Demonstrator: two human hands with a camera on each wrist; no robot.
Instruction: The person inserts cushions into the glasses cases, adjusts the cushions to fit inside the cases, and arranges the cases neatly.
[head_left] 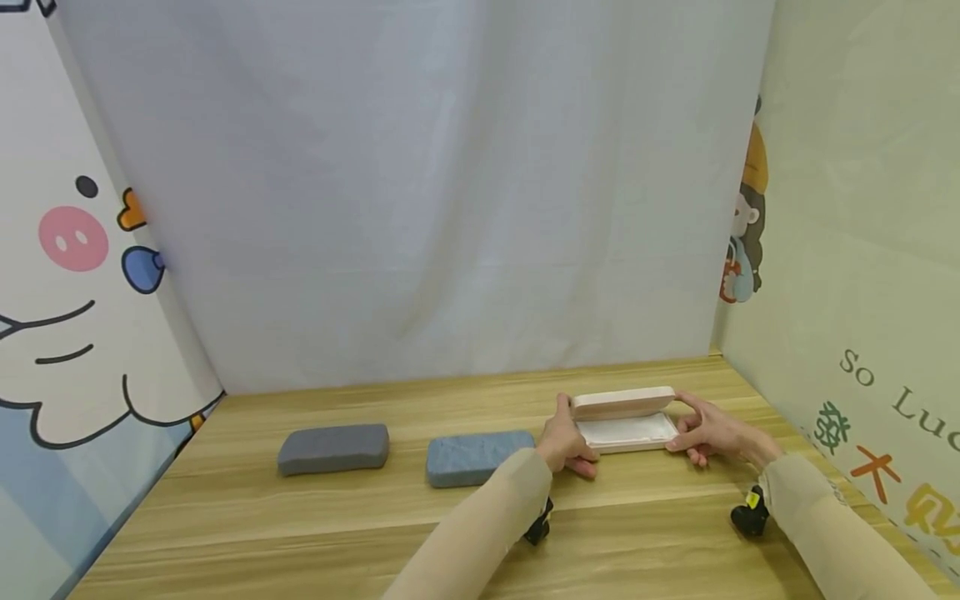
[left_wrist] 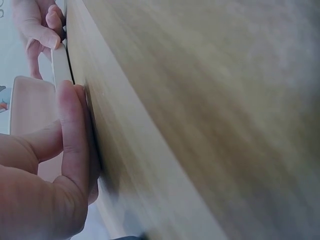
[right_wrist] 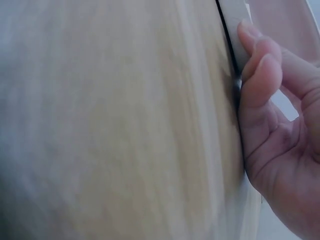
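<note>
A pale pinkish-white glasses case (head_left: 624, 430) lies on the table at the right with its lid raised and its white inside showing. My left hand (head_left: 564, 439) grips its left end, with fingers at both the lid and the base. At the other end my right hand (head_left: 711, 430) holds the case, one finger at the lid's corner and the thumb at the base's front corner. The left wrist view shows the lid's pink inner face (left_wrist: 32, 102) behind the fingers. In the right wrist view the thumb touches the base's edge (right_wrist: 234, 30).
Left of the hands, a blue glasses case (head_left: 476, 458) lies on the wooden table (head_left: 315, 533), close to my left forearm. Farther left is a grey glasses case (head_left: 333, 448). A pale curtain (head_left: 360, 208) hangs behind the table, and a printed panel (head_left: 862, 250) borders the right side.
</note>
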